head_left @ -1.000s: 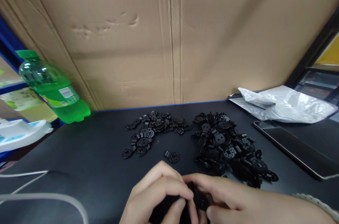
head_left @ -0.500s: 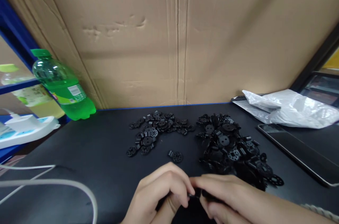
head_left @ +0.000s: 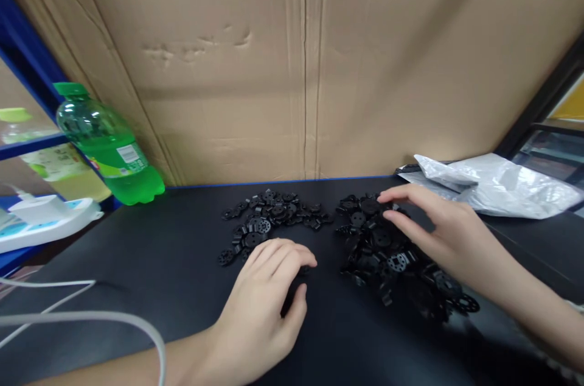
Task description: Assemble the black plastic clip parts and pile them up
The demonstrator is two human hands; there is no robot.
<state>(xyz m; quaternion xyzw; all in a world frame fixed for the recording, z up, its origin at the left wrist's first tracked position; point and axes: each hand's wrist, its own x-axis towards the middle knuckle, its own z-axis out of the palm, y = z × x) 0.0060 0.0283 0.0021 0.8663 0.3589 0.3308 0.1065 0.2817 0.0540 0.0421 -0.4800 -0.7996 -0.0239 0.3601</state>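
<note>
Black plastic parts (head_left: 382,238), glossy pierced rounds with stubby tabs, lie heaped at 4 o'clock on the smooth black counter (head_left: 150,264). There the right hand (head_left: 449,224) has a narrow grip at the edge of a flat disc (head_left: 370,207); whether it pinches it cannot be told. A looser cluster (head_left: 278,212) spreads at 7 o'clock, beyond the left hand (head_left: 258,307), its curled grip gaping. At 9 leans a translucent green bottle (head_left: 109,142), its label print illegible; at 3, a crinkled white bag (head_left: 515,182); at 12, creased brown cardboard (head_left: 205,100).
</note>
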